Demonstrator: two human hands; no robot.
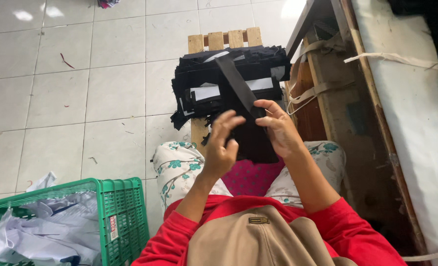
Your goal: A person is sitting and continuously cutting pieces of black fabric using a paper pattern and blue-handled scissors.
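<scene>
A wooden table (pixel 376 123) is standing at the right, a green basket (pixel 125 212) of pale cloth at the lower left. A stack of black fabric pieces (pixel 228 81) is being kept on a wooden stool (pixel 226 39) ahead of the knees. A black strip (pixel 236 81) is being pinched above the lap by the right hand (pixel 278 129), while the left hand (pixel 221 145), fingers half curled, is being brought against its lower part; in judgement, it should be kept taut and flat.

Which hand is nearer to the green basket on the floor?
Left. The left hand is up and right of the green basket; the right hand lies farther right, holding a black fabric strip.
</scene>
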